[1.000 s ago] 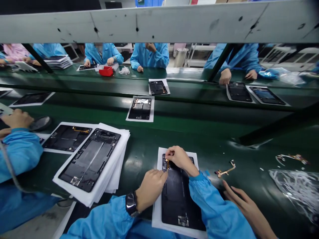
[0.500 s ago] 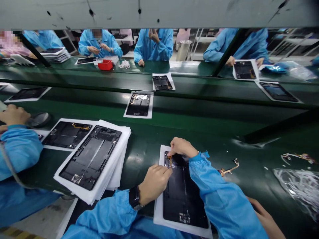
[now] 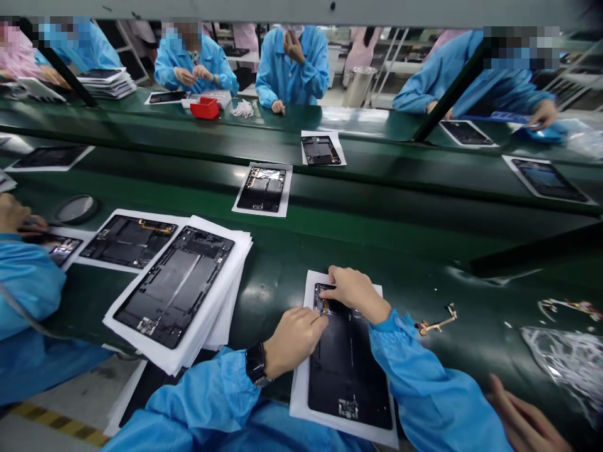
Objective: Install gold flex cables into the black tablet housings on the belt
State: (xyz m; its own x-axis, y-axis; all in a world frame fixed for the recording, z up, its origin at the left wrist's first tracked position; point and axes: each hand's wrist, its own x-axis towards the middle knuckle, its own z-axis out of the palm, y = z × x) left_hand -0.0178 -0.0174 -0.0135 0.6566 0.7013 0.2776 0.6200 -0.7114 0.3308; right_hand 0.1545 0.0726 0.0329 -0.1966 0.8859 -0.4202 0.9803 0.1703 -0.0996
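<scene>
A black tablet housing (image 3: 346,370) lies on white paper (image 3: 301,398) in front of me. An orange flex cable (image 3: 325,306) shows near its upper left corner. My left hand (image 3: 294,339), with a dark watch (image 3: 255,362) at the wrist, is closed, its fingertips at the cable's lower end. From the upper right my right hand (image 3: 357,294) reaches over the housing. One fingertip presses at the cable's upper end, and the other fingers are bent near the housing's top edge. The exact grip of both hands is partly hidden.
Left of me stands a stack of papers with a tablet housing (image 3: 176,285) on top. Loose flex cables (image 3: 438,320) and a plastic bag of white strips (image 3: 565,361) lie at right. Another person's hand (image 3: 527,414) is at lower right. Co-workers sit across the bench.
My right hand has shifted slightly right, uncovering more of the housing's top. My left hand stays at the cable. Across the bench, a person at right has let go of a housing.
</scene>
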